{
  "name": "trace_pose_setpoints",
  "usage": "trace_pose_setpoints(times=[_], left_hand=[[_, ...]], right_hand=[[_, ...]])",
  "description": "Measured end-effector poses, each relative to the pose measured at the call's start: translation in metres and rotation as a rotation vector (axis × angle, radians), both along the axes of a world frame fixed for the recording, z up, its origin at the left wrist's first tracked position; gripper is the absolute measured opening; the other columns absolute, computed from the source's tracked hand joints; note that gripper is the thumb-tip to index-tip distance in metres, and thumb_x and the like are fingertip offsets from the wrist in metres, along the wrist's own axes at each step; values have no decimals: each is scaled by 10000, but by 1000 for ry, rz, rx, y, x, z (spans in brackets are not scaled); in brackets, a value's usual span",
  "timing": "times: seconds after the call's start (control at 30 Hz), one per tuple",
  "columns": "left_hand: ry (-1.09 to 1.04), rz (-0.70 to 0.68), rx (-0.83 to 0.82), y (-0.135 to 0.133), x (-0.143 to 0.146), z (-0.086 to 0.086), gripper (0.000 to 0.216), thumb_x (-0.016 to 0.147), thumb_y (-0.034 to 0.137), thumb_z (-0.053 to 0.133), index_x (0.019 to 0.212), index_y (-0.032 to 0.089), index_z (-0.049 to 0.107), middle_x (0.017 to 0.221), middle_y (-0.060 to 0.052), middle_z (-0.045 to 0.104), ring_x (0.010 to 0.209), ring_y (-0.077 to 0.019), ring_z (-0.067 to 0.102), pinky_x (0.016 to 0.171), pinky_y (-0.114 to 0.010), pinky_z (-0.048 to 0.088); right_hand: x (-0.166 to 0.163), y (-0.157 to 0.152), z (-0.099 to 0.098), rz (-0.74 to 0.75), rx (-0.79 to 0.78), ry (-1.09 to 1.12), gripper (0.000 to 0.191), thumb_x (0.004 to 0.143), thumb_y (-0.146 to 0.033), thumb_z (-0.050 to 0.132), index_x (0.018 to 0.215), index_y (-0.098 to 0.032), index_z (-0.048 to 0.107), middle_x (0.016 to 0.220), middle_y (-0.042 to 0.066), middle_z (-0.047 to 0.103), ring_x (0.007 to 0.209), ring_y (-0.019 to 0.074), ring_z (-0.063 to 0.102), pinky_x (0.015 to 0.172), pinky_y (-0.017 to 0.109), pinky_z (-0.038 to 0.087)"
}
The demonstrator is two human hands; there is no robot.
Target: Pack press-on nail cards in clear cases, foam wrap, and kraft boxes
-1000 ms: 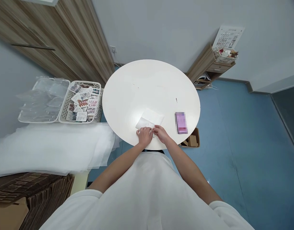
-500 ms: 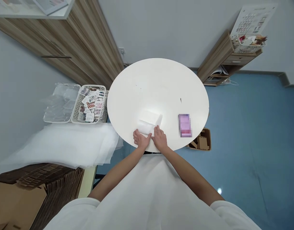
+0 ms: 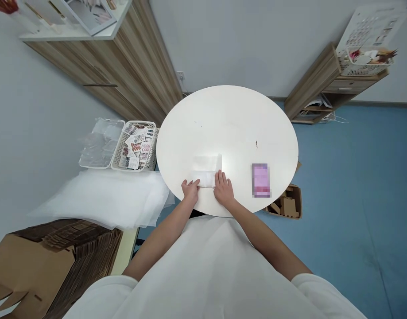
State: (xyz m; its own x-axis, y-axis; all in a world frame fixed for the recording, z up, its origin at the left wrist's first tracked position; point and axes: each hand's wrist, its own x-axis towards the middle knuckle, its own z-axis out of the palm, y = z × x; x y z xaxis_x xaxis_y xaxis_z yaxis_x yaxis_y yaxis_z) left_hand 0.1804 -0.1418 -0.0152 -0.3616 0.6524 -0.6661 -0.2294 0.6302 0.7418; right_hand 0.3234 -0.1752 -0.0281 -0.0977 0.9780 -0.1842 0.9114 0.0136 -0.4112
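A folded white sheet (image 3: 206,167) lies on the round white table (image 3: 226,119), near its front edge. My left hand (image 3: 190,189) rests at the sheet's left near corner, fingers stretched flat on it. My right hand (image 3: 223,189) presses the sheet's right near corner, fingers also flat and slightly spread. Both hands are open and pin the sheet down from either side. A pink card-like packet (image 3: 261,180) lies on the table to the right of my right hand.
Left of the table stand a white basket of small carded items (image 3: 136,145) and a clear tray of plastic bags (image 3: 97,142). White sheets (image 3: 103,199) are stacked below them, over flat cardboard (image 3: 57,252). A cardboard box (image 3: 286,204) sits on the blue floor.
My hands went from pinched together over the sheet's near edge to spread apart and flat on its corners. The sheet now looks folded smaller and squarer. The view shifted right.
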Motion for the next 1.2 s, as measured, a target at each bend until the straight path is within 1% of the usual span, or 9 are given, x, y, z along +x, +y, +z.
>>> trace_pose_setpoints(times=[0.07, 0.23, 0.47, 0.63, 0.7, 0.77, 0.9, 1.03, 1.2], left_hand=[[-46, -65, 11, 3, -4, 3, 650, 652, 194, 655, 1216, 193, 332, 1125, -130, 529, 862, -158, 590, 715, -290, 504], [71, -448, 168, 4, -2, 16, 299, 655, 239, 637, 936, 151, 583, 907, -74, 628, 784, -155, 589, 709, -301, 484], [392, -920, 363, 6, 25, 18, 205, 703, 229, 543, 878, 174, 634, 660, 1, 568, 622, -122, 518, 636, -274, 452], [484, -1156, 529, -2, 21, 11, 355, 770, 153, 389, 1084, 204, 547, 800, -28, 538, 739, -141, 515, 710, -291, 444], [512, -1239, 570, -6, 20, 9, 458, 742, 97, 371, 1181, 188, 469, 895, -57, 514, 833, -161, 503, 755, -310, 436], [594, -1325, 603, -9, 21, 8, 526, 701, 69, 386, 1216, 165, 429, 956, -83, 484, 896, -188, 476, 787, -339, 422], [792, -1464, 599, -13, 22, 10, 505, 653, 88, 446, 1154, 151, 467, 1042, -117, 450, 930, -242, 448, 779, -386, 405], [763, -1528, 684, -14, 10, 12, 470, 683, 164, 479, 1152, 168, 455, 1111, -115, 450, 983, -250, 442, 802, -381, 404], [817, -1438, 797, -3, -16, 8, 442, 771, 252, 432, 1208, 193, 406, 1266, -110, 404, 1167, -252, 363, 931, -404, 330]], right_hand=[[0, -1, 0, 6, 13, -10, 693, 756, -120, 327, 1385, -137, 36, 1456, 79, 53, 1331, 242, 59, 1029, 476, 156], [-3, -2, 3, 4, -14, -31, 775, 702, -108, 385, 1381, -104, 10, 1454, 100, 9, 1332, 253, 23, 1043, 471, 132], [-14, 1, 3, -12, -140, 8, 912, 636, -182, 495, 1370, -51, -30, 1435, 124, -142, 1317, 274, -106, 1058, 439, 117], [1, 1, 3, -60, -196, 372, 891, 695, -240, 476, 1369, -129, -96, 1434, 91, -178, 1319, 224, -125, 1058, 452, 88], [9, 3, 5, -90, -223, 536, 791, 739, -238, 423, 1379, -181, -38, 1455, 67, -100, 1333, 192, -51, 1061, 431, 109], [14, 6, 8, -192, -227, 654, 639, 780, -247, 361, 1375, -205, 131, 1459, 60, 47, 1332, 178, 83, 1051, 390, 182], [7, 14, 13, -471, -122, 635, 469, 773, -359, 424, 1212, -196, 461, 1301, 99, 345, 1168, 207, 396, 951, 346, 351], [-2, 20, 14, -568, -34, 511, 372, 755, -353, 460, 1084, -200, 543, 995, 75, 482, 887, 181, 518, 818, 340, 432], [4, 26, 10, -537, -34, 464, 258, 739, -272, 452, 967, -210, 553, 826, 26, 485, 707, 150, 501, 694, 323, 451]])
